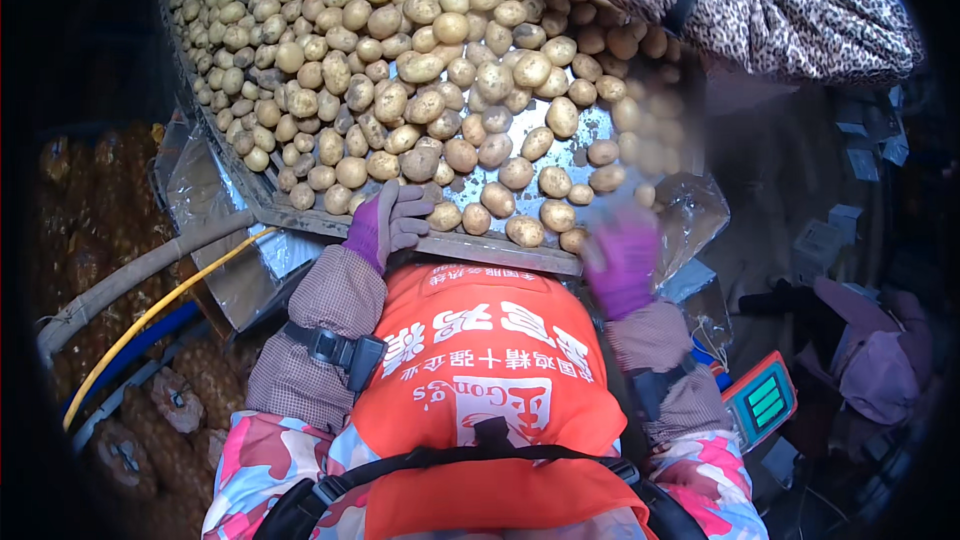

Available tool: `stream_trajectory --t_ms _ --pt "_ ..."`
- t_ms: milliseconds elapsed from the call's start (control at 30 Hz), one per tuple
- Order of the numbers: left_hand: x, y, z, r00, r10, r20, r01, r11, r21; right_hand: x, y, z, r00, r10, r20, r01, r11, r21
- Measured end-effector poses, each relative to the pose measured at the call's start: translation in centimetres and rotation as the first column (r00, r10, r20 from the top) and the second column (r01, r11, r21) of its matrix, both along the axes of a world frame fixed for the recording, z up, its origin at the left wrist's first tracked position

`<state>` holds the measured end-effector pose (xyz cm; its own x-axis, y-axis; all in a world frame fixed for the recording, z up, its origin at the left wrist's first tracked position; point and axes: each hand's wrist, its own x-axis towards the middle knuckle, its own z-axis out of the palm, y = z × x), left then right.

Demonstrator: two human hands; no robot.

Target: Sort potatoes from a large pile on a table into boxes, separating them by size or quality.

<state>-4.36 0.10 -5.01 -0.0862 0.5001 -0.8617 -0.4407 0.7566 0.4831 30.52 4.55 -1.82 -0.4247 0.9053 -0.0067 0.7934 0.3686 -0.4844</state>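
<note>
Many pale, soil-marked potatoes [350, 90] are heaped on a sorting table, with a rim [450, 248] along its near side. My left hand [392, 222], in a purple and grey glove, lies over this rim with fingers stretched beside the nearest potatoes. It appears to hold nothing. My right hand [622, 252], in a similar purple glove, is at the table's near right corner, close to a few loose potatoes. Motion smears its fingers, so any grip is hidden. Several blurred potatoes [650, 125] are near the right edge. Bare metal [580, 125] shows between the scattered ones.
A co-worker's leopard-print sleeve [800, 15] reaches over the far right. Clear plastic [695, 215] hangs at the right corner. Filled net sacks [100, 230], a grey pipe [130, 280] and a yellow hose [160, 310] are at left. A scale display [765, 402] stands at lower right.
</note>
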Motion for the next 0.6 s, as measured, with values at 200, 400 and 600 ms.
stream_trajectory --t_ms 200,400,600 --pt "-0.3 -0.3 -0.7 0.999 -0.026 0.02 0.026 1.0 0.005 -3.2 1.5 -4.0 0.821 0.569 -0.045 -0.559 0.818 0.135" --pt "-0.3 -1.5 0.5 0.998 0.053 -0.039 -0.055 0.997 -0.046 4.3 10.5 -1.2 0.969 0.026 0.246 -0.039 0.998 0.049" --pt "0.3 0.4 -0.3 0.999 -0.01 -0.039 0.008 0.998 -0.056 -4.4 32.4 -9.4 -0.031 0.445 -0.895 -0.908 0.361 0.211"
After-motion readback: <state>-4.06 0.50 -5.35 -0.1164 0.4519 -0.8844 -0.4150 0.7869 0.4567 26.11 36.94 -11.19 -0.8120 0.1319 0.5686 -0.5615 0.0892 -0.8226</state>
